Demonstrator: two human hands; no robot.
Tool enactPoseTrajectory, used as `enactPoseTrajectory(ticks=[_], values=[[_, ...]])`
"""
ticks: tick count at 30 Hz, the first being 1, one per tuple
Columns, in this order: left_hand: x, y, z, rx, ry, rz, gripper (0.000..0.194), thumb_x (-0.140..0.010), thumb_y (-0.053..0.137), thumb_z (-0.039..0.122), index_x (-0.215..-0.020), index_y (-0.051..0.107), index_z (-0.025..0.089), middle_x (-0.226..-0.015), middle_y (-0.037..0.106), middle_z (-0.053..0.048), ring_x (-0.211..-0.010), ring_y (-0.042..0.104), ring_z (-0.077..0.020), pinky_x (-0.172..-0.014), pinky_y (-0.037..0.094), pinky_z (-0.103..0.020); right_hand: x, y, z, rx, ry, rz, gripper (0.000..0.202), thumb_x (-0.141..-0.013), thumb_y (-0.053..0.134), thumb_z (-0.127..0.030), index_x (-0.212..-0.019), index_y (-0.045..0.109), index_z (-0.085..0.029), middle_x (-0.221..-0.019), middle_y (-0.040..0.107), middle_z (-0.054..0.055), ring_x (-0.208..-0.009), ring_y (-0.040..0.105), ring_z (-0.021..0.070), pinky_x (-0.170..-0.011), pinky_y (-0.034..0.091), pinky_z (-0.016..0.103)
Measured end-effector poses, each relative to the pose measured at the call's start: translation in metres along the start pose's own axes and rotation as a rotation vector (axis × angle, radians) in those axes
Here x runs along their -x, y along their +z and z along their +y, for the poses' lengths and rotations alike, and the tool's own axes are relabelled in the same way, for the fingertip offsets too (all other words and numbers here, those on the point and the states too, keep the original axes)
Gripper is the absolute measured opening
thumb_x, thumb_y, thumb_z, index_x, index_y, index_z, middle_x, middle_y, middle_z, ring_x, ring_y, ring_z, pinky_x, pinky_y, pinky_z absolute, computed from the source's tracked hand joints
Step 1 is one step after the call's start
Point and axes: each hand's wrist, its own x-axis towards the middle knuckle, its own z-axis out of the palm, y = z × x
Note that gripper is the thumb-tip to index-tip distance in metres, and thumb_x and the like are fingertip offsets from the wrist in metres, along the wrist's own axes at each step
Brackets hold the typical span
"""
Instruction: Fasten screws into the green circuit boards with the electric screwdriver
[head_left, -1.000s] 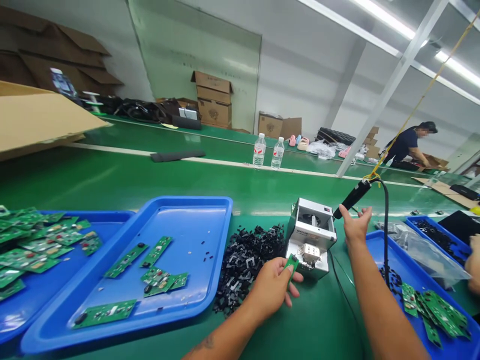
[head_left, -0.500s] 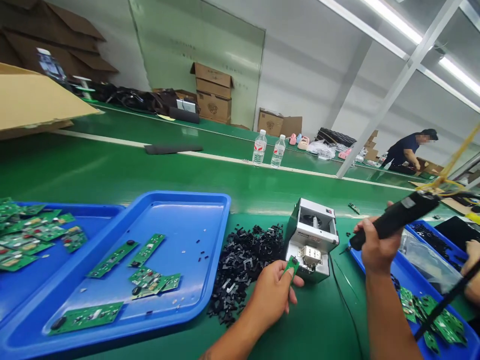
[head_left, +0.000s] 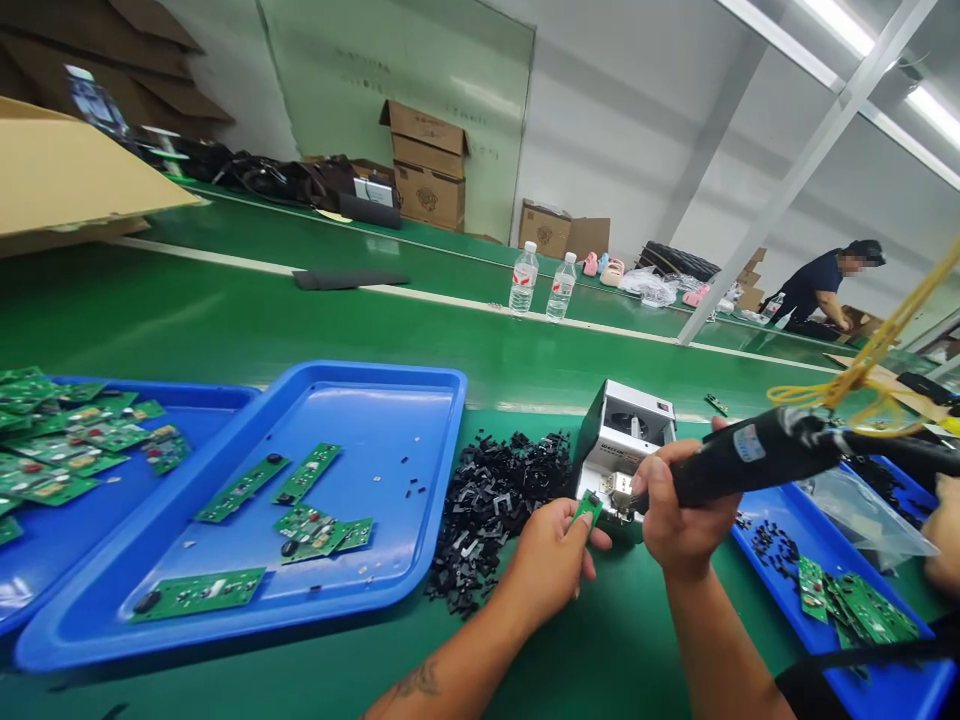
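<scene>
Pinched in my left hand [head_left: 553,560] is a small green circuit board [head_left: 588,508], held just in front of a screw feeder [head_left: 631,420]. My right hand [head_left: 688,512] is wrapped round a black electric screwdriver [head_left: 754,455], which lies nearly level with its front end pointing left at the feeder. My fingers hide the screwdriver's tip, so I cannot tell if it touches the feeder. Left of the feeder spreads a heap of small black plastic parts [head_left: 499,500]. Several green boards [head_left: 199,594] lie in the blue tray [head_left: 360,400] on the left.
Another blue tray [head_left: 217,398] at far left holds piled boards. At right, a blue tray [head_left: 814,625] holds boards and small black parts; another person's hand [head_left: 946,535] is beside it. Two water bottles [head_left: 523,280] stand behind. A yellow cord [head_left: 862,385] meets the screwdriver. A person [head_left: 821,290] bends over farther back.
My right hand has brought the screwdriver left and down to the screw feeder, and the tool now lies flatter. My left hand still holds the board near the feeder. The view has shifted slightly.
</scene>
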Motion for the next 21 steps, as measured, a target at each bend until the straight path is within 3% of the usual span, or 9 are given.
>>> enactPoseTrajectory(ticks=[3,7,13,21], values=[[0.001,0.001,0.002,0.003,0.0,0.004,0.029,-0.093,0.054,0.046,-0.089,0.056,0.018,-0.079,0.072,-0.004,-0.037,0.048,-0.0074,-0.033,0.034,-0.019,0.004,0.0,0.002,0.025,0.068,0.008,0.045,-0.091,0.067,-0.023,-0.13,0.047,-0.027,-0.074,0.058,-0.009,-0.052,0.055,0.0092,-0.06,0.052,0.03],[0.002,0.002,0.005,-0.016,-0.013,0.007,0.027,-0.094,0.052,0.043,-0.089,0.057,0.017,-0.074,0.072,-0.004,-0.034,0.045,-0.0076,-0.032,0.033,-0.02,0.003,0.0,-0.01,0.005,0.152,0.017,0.054,-0.092,0.066,-0.023,-0.14,0.043,-0.028,-0.071,0.057,-0.01,-0.049,0.054,0.0092,-0.054,0.051,0.027],[0.002,0.003,0.004,-0.017,-0.013,0.021,0.031,-0.093,0.053,0.047,-0.087,0.059,0.017,-0.062,0.067,-0.001,-0.034,0.043,-0.0087,-0.033,0.034,-0.021,-0.004,0.01,-0.03,-0.093,0.024,0.136,0.065,-0.092,0.063,-0.019,-0.15,0.036,-0.031,-0.069,0.054,-0.01,-0.048,0.053,0.0103,-0.051,0.052,0.028],[0.004,0.003,0.005,0.013,-0.031,0.021,0.035,-0.092,0.055,0.051,-0.087,0.061,0.017,-0.051,0.058,0.003,-0.032,0.039,-0.0079,-0.034,0.03,-0.019,-0.004,0.023,-0.024,-0.099,0.005,0.104,0.064,-0.094,0.061,-0.02,-0.151,0.035,-0.032,-0.07,0.053,-0.009,-0.048,0.053,0.0102,-0.051,0.052,0.028]])
